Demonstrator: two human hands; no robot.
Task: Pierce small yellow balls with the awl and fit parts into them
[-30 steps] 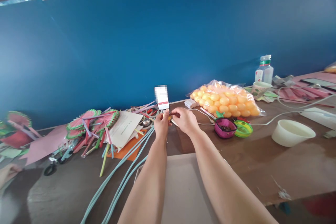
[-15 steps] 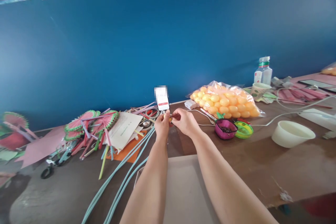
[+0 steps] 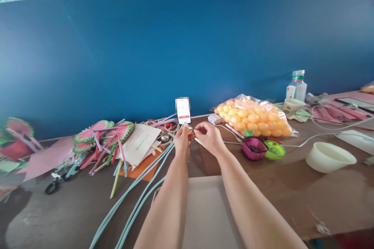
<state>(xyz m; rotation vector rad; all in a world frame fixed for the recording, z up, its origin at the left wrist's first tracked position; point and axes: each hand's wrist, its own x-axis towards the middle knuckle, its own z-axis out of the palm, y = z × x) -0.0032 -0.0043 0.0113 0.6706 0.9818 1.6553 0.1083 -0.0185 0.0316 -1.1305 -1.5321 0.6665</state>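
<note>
Left hand (image 3: 181, 142), fingers closed on a small yellow piece (image 3: 190, 130), between the hands above the worktop (image 3: 198, 165); right hand (image 3: 209, 138), fingers bent close beside it, their hold, I cannot tell; farther right, purple pouch (image 3: 253, 151).

The small rounded held piece (image 3: 190, 130) is yellow with a silvery glint; towards twelve o'clock from it, a broad flat panel (image 3: 187, 42) is plain deep blue; towards three, orange-yellow egg-shaped pieces (image 3: 253, 118) fill a clear plastic bag (image 3: 244, 99); there too are a cream oval bowl (image 3: 318, 160) and a purple cup-shaped pot (image 3: 253, 153) with a green tuft (image 3: 249, 133); towards nine, round pleated fans (image 3: 124, 133) are pink with green-and-white edging; towards eight lie a flat orange sheet (image 3: 143, 173) and slender pale-blue cords (image 3: 102, 225).
</note>
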